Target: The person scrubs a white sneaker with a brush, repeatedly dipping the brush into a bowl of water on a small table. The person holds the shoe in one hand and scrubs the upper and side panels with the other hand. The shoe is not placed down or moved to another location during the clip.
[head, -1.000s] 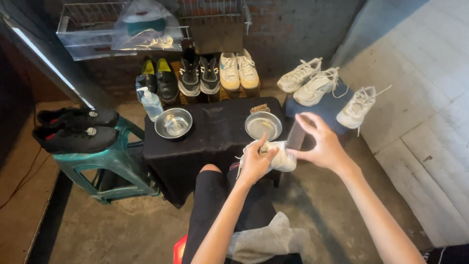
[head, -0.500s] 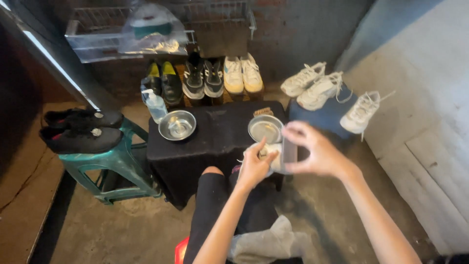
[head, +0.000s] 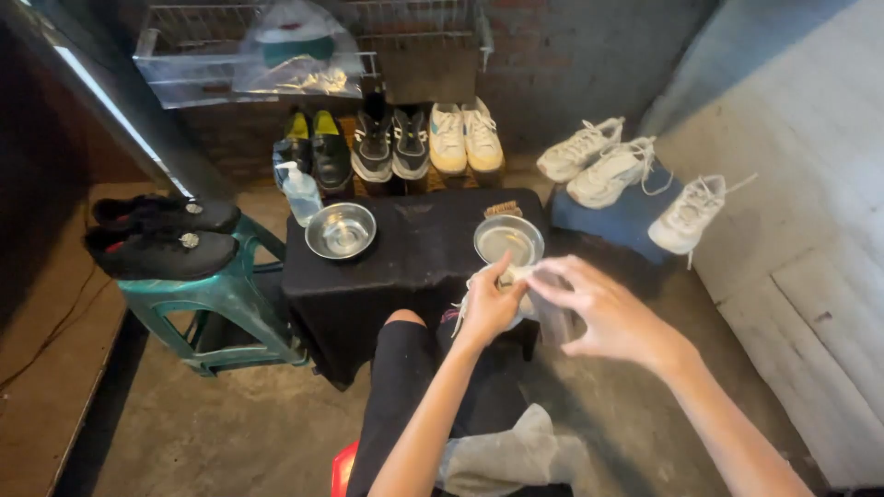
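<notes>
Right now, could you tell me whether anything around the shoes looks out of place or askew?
One thing stands out: a single white sneaker sits tilted off the edge of the blue stand, laces trailing, apart from the white pair on it. The row of shoes by the wall is lined up neatly.

Two bare forearms enter from the lower edge of the frame, with no sleeve, watch, bracelet or ring visible on either. The left hand point(head: 491, 308) and the right hand point(head: 603, 317) are ungloved, near the frame's centre. The person wears black trousers or long shorts point(head: 405, 387), a dark smooth fabric filling the lower middle of the frame, with one bare knee point(head: 402, 318) showing above the cloth just left of centre. No shirt or upper garment is in view.
</notes>
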